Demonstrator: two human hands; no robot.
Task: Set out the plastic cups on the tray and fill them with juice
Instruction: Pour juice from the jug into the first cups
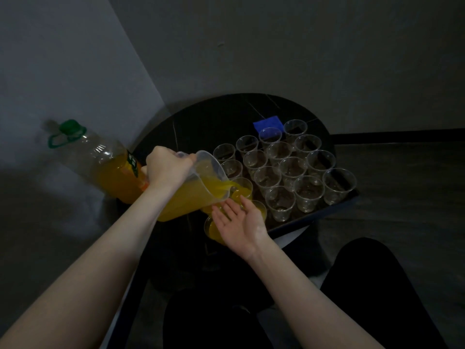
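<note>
- Round black worktop (206, 122) with thin pale veins, set near a wall corner.
- Dark rectangular tray (314, 219) lies on the worktop's right part, its near corner reaching past the rim.
- Large clear plastic bottle (105, 162) of orange juice, green cap, stands at the left edge.
- Small blue cloth (268, 122) lies flat beyond the tray.
</note>
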